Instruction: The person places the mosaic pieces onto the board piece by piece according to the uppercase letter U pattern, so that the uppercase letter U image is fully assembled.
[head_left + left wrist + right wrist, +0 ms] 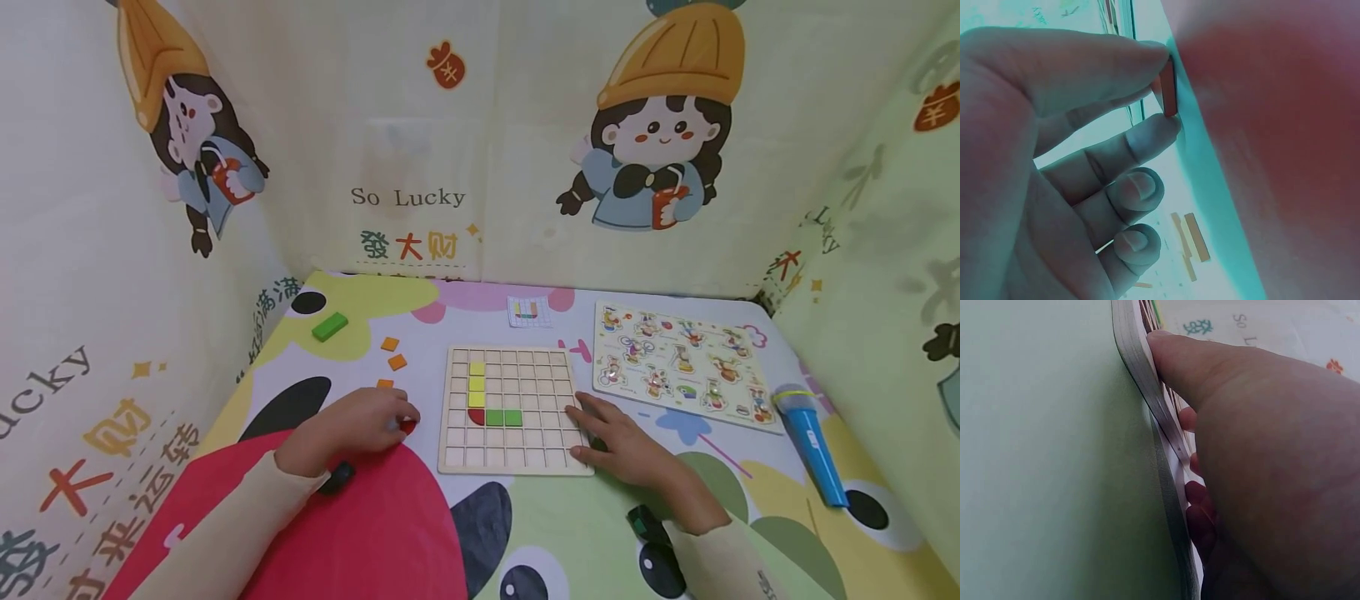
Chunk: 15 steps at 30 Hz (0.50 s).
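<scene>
My left hand [365,422] is just left of the wooden grid board [536,454]. Between its thumb and a fingertip it pinches a small red piece [1169,87], close to the tabletop. On the board a column of yellow squares [476,383] runs down to a red rounded piece [477,416], with green squares [503,417] to its right. My right hand [622,442] rests at the board's right edge, fingers spread. In the right wrist view its thumb [1179,359] touches the board's rim.
Several orange squares [397,362] and a green block [330,327] lie left of the board. Behind it is a small pattern card [529,312]. A picture puzzle board [682,358] and a blue toy microphone [813,446] lie to the right. Printed cloth walls surround the table.
</scene>
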Each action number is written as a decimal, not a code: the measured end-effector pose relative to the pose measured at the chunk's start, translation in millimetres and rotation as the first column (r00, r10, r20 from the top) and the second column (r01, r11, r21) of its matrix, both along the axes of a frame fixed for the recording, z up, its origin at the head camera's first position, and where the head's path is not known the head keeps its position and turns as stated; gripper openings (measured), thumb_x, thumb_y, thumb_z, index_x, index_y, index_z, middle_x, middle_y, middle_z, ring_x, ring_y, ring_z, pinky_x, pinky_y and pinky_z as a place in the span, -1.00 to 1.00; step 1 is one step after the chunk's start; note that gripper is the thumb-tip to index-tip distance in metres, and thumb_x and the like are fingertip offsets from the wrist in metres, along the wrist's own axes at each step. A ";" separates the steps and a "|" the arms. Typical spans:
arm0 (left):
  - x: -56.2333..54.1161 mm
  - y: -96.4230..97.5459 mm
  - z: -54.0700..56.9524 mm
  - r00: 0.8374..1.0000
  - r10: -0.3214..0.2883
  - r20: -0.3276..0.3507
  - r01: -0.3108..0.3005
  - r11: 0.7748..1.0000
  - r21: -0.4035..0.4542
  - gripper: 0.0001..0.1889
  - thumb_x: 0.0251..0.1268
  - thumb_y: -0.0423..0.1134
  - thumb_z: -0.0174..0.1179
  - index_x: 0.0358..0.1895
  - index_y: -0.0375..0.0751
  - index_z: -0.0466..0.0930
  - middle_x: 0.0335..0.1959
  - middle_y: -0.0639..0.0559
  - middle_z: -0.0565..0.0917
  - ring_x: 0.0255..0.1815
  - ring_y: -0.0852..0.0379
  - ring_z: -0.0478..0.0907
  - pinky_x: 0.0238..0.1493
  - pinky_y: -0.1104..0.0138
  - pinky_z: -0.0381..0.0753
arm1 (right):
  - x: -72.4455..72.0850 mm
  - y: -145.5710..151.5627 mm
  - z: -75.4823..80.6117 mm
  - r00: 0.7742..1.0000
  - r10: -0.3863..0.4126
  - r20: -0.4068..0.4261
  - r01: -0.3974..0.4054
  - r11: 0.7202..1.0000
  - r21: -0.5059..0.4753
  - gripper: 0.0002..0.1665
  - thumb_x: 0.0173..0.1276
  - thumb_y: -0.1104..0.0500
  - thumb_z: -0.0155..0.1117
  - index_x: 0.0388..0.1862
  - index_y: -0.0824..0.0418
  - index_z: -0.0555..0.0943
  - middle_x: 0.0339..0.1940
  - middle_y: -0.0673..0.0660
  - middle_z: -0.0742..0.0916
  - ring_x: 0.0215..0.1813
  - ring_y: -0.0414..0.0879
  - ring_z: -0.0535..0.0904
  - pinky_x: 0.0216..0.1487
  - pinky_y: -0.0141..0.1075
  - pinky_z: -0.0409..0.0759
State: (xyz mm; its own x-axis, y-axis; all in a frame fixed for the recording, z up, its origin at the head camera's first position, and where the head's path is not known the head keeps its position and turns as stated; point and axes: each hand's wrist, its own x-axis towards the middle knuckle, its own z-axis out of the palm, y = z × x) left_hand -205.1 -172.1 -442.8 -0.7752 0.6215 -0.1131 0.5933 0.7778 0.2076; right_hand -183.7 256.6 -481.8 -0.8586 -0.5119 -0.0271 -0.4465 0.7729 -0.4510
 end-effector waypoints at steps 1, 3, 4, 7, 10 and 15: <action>0.3 0.1 -0.1 1.000 -0.004 -0.013 0.004 1.000 -0.004 -0.69 0.06 -0.18 0.40 -0.06 0.00 0.72 -0.27 0.20 0.58 -0.37 0.32 0.44 -0.32 0.38 0.53 | -0.1 0.0 -0.4 1.000 0.000 -0.002 0.000 1.000 0.002 -0.12 0.32 -0.32 0.19 0.53 -0.04 0.24 0.57 0.08 0.14 0.52 0.15 0.02 0.32 0.19 0.19; 0.4 0.0 -0.1 0.999 -0.011 -0.035 0.011 1.000 -0.009 -0.69 0.06 -0.18 0.39 -0.06 0.00 0.72 -0.27 0.20 0.59 -0.37 0.32 0.44 -0.31 0.38 0.54 | -0.4 0.2 -1.0 1.000 -0.001 -0.003 0.001 1.000 0.003 -0.12 0.32 -0.32 0.18 0.53 -0.04 0.24 0.57 0.08 0.14 0.52 0.15 0.02 0.32 0.19 0.19; 0.2 -0.1 0.3 0.999 -0.013 -0.041 0.012 1.000 -0.013 -0.69 0.06 -0.17 0.40 -0.06 0.00 0.72 -0.27 0.20 0.59 -0.37 0.32 0.44 -0.31 0.38 0.54 | -0.6 0.4 -1.4 1.000 -0.001 -0.005 0.001 1.000 0.001 -0.12 0.32 -0.32 0.18 0.53 -0.04 0.24 0.57 0.08 0.14 0.52 0.15 0.02 0.32 0.19 0.19; -0.3 -0.7 1.0 0.999 -0.010 -0.043 0.009 1.000 -0.016 -0.68 0.06 -0.18 0.40 -0.06 0.00 0.71 -0.27 0.20 0.58 -0.37 0.31 0.45 -0.31 0.37 0.54 | -0.9 0.8 -2.4 1.000 0.004 -0.008 -0.004 1.000 -0.003 -0.12 0.32 -0.32 0.18 0.53 -0.03 0.24 0.57 0.08 0.14 0.52 0.15 0.03 0.32 0.18 0.19; -1.3 -2.0 1.7 0.999 0.004 -0.039 -0.005 1.000 -0.019 -0.66 0.04 -0.17 0.42 -0.04 0.00 0.70 -0.28 0.19 0.57 -0.36 0.30 0.44 -0.31 0.36 0.53 | -0.9 1.1 -2.9 1.000 0.009 -0.008 -0.009 1.000 -0.004 -0.12 0.32 -0.32 0.17 0.53 -0.03 0.24 0.57 0.08 0.14 0.52 0.15 0.02 0.32 0.18 0.19; -3.9 -1.7 3.2 0.998 -0.004 -0.058 0.003 1.000 -0.024 -0.68 0.04 -0.17 0.41 -0.06 0.01 0.69 -0.28 0.19 0.56 -0.35 0.29 0.42 -0.31 0.35 0.52 | -0.5 1.2 -1.8 1.000 0.015 -0.010 -0.015 1.000 0.001 -0.13 0.33 -0.32 0.17 0.53 -0.02 0.24 0.57 0.09 0.14 0.52 0.15 0.03 0.32 0.18 0.20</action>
State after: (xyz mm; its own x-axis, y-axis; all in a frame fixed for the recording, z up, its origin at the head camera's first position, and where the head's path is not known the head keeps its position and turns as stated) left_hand -209.0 -173.7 -439.6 -0.7789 0.6217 -0.0828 0.6062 0.7801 0.1545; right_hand -184.2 257.8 -483.7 -0.8512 -0.5244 -0.0192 -0.4622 0.7666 -0.4457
